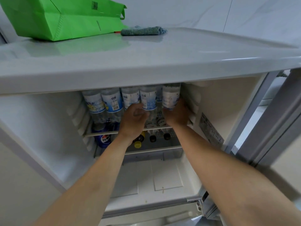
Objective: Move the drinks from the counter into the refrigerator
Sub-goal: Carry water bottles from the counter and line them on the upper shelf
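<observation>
Both my arms reach into the open refrigerator point(48, 144). Several clear water bottles with white-and-blue labels stand in a row on the upper shelf point(101, 133). My left hand point(133, 119) grips one water bottle point(148, 99) near the middle of the row. My right hand point(176, 114) grips the rightmost water bottle point(171, 96), close to the ribbed right wall. Both bottles stand upright; their tops are hidden by the refrigerator's top edge.
On the lower shelf stand a blue cola can point(104, 138) and dark bottles with yellow point(137, 144) and black caps point(152, 138). A green bag point(61, 17) and a grey cloth point(143, 31) lie on the refrigerator top. The open door point(276, 119) is at right.
</observation>
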Action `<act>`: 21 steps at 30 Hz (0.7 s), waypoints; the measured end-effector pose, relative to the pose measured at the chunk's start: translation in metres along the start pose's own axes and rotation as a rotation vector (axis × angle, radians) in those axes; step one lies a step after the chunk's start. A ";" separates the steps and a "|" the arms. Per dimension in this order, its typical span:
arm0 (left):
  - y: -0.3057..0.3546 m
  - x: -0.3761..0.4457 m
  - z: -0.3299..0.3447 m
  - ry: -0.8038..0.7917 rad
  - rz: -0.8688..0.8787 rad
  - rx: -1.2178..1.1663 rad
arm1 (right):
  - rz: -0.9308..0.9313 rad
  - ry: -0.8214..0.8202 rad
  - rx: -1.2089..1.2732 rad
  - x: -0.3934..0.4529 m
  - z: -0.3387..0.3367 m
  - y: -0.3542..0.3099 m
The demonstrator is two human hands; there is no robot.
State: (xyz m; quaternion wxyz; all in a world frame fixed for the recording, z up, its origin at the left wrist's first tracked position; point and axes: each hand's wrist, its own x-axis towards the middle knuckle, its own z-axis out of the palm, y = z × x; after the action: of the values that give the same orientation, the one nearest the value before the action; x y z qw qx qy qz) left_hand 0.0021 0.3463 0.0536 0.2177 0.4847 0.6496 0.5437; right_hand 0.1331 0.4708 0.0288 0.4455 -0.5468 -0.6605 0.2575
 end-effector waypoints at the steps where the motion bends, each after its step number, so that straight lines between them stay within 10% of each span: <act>1: -0.004 -0.004 -0.004 0.020 -0.004 0.004 | -0.003 -0.018 -0.022 0.005 0.002 -0.002; 13: -0.023 -0.048 -0.026 0.128 0.083 -0.083 | -0.026 -0.101 -0.034 0.016 0.001 0.001; 21: -0.048 -0.087 -0.024 0.169 0.040 -0.218 | -0.050 0.178 0.227 -0.024 0.003 -0.007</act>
State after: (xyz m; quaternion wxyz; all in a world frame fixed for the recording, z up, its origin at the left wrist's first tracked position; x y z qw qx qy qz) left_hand 0.0019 0.2622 -0.0040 0.2027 0.4233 0.5931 0.6542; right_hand 0.1271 0.4461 0.0256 0.5675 -0.4972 -0.5983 0.2697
